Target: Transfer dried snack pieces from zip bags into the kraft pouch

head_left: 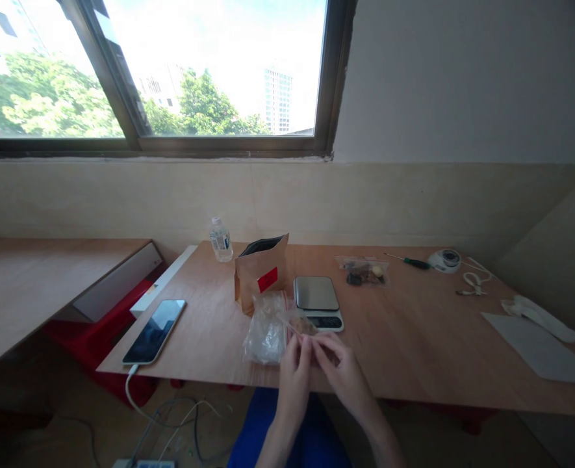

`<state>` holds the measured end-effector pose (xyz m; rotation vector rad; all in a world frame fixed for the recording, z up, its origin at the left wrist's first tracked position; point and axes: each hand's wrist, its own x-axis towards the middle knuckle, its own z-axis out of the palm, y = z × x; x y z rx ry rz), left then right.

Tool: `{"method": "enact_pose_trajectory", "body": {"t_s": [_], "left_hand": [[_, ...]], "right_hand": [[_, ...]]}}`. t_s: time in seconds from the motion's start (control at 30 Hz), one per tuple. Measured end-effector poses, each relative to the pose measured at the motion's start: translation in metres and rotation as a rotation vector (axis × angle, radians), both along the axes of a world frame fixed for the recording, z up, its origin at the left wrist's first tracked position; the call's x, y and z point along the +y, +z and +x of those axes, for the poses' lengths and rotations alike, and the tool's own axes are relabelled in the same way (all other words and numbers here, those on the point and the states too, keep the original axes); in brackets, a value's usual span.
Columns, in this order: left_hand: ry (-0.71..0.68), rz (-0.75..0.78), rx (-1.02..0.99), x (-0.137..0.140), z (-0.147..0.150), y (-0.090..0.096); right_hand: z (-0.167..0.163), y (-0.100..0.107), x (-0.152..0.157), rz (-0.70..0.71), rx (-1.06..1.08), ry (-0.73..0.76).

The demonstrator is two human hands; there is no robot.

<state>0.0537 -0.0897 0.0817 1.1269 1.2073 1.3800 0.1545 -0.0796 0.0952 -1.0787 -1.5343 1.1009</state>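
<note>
My left hand (pixel 295 364) and my right hand (pixel 337 364) meet at the table's front edge, both pinching the top of a small clear zip bag (pixel 301 323) with brownish contents. Their fingertips sit close together along its edge. Just left of it lies a larger clear plastic bag (pixel 266 333), crumpled. Behind that stands an open brown paper pouch (pixel 262 276) with a red label. A kitchen scale (pixel 317 294) with a silver plate is directly beyond my hands, its front display partly showing.
A smartphone (pixel 155 331) on a charging cable lies at the left, with a water bottle (pixel 221 240) at the back. Toward the right are a filled zip bag (pixel 364 272), a green-handled screwdriver (pixel 416 263), a white round device (pixel 444 260), a white cable (pixel 475 283) and a white sheet (pixel 543 348).
</note>
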Motion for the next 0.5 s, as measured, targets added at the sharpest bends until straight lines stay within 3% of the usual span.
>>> {"method": "enact_pose_trajectory", "body": {"t_s": [0.23,0.5], "left_hand": [[0.006,0.032,0.005,0.004,-0.008,-0.003],[-0.122,0.192,0.192,0.009,-0.019,0.003]], "right_hand": [[0.004,0.008,0.006,0.034,-0.070,0.017],[0.006,0.027,0.012,-0.084,-0.053,-0.007]]}}
